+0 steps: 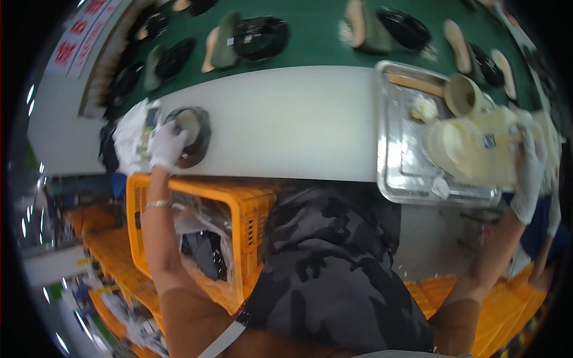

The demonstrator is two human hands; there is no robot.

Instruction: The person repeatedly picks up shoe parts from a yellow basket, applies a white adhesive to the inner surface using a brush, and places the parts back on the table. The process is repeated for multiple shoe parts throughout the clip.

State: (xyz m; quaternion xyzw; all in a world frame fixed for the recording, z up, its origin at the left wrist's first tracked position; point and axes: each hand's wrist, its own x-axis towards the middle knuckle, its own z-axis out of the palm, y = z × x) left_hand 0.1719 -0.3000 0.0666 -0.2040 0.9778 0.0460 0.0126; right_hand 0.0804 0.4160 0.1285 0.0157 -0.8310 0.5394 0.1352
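My left hand [169,144], in a white glove, is closed at a dark shiny round dish [203,132] on the left end of the white table. A pale rounded piece [190,127] shows by its fingertips; what exactly the fingers hold is hidden. At the far right my gloved right hand [530,161] grips the side of a translucent plastic jug [492,156]. The jug lies tilted over a metal tray [382,134], with cream-coloured contents at its round opening. Beside it in the tray are a beige cup [463,95] and a crumpled white lump [424,109].
Beyond the white table [292,122], a green conveyor belt [322,36] carries shoe uppers and insoles, including a black shoe part [261,37]. White crumpled cloth [129,132] lies left of the dish. An orange crate [242,238] with a plastic-lined load stands below the table.
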